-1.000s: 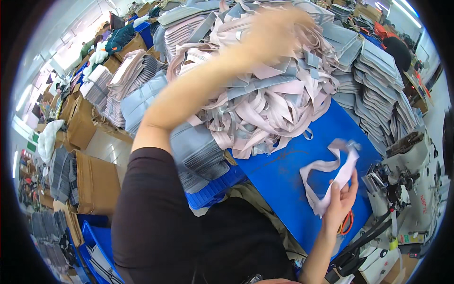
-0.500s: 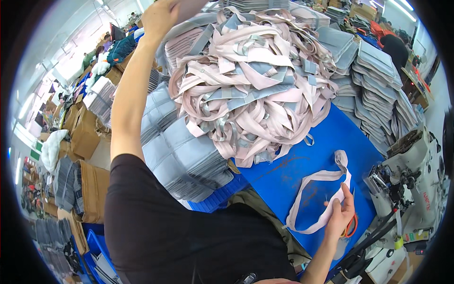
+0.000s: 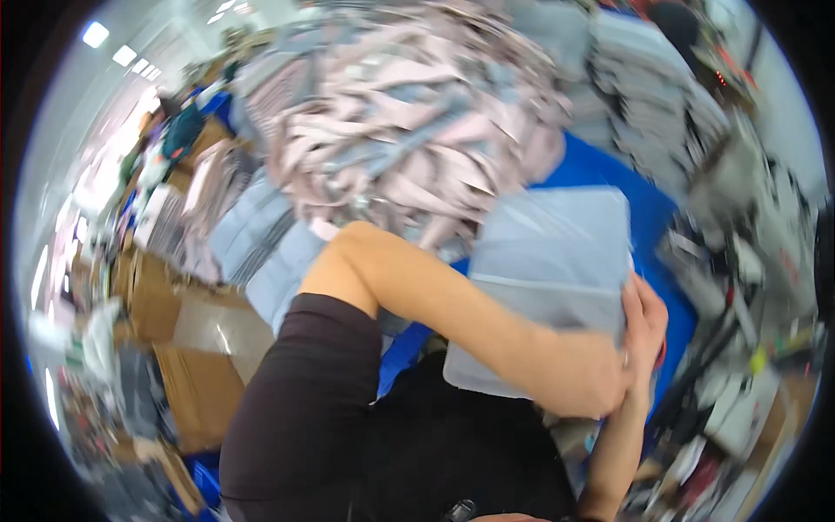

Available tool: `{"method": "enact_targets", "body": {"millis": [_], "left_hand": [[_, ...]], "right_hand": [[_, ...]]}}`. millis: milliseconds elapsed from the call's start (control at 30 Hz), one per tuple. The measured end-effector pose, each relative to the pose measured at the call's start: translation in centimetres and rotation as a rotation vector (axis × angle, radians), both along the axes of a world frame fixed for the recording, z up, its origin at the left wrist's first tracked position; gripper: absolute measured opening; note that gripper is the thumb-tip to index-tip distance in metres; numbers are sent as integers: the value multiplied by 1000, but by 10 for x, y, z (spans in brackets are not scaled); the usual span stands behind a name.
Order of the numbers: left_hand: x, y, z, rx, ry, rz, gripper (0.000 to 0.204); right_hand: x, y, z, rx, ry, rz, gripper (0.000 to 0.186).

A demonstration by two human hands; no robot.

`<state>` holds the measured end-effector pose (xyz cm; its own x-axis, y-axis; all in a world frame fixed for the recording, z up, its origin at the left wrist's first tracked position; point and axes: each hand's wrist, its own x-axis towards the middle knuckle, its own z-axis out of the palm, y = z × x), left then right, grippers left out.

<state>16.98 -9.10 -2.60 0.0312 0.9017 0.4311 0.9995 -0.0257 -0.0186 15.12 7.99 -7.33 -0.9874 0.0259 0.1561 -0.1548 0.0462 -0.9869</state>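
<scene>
The left hand (image 3: pixel 584 374) has swung across to the right hand (image 3: pixel 645 326) — blurred, grip unreadable; the right's half-curled fingers touch the panel (image 3: pixel 552 244) — hold unclear.

The panel (image 3: pixel 557 239) is grey-blue, the strips (image 3: pixel 426 187) pinkish.

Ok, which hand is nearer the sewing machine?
Right. The right hand is at the right edge of the grey panel, left of the sewing machine and apart from it; the left hand is farther left and lower.
</scene>
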Motion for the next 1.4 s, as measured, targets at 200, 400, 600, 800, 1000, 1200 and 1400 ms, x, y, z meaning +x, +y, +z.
{"method": "enact_targets", "body": {"millis": [200,400,600,800,1000,1200,1400], "left_hand": [[-124,32,39,17,-177,-122,27],[-163,29,55,-775,-499,-85,27],[-179,18,48,-760,-598,34,26],[-207,-7,43,-628,-630,64,23],[-210,-21,44,-567,-848,149,11],[-190,-20,56,-485,-817,216,12],[-196,-27,47,-450,-832,149,10]], "right_hand": [[24,3,-7,240,145,-151,20],[26,5,-13,358,185,-72,13],[25,8,-37,299,334,-198,16],[28,8,-61,42,-37,-115,20],[22,7,-64,-149,-105,-95,23],[22,9,-58,-7,-77,-57,22],[25,11,-59,157,23,-107,19]]}}
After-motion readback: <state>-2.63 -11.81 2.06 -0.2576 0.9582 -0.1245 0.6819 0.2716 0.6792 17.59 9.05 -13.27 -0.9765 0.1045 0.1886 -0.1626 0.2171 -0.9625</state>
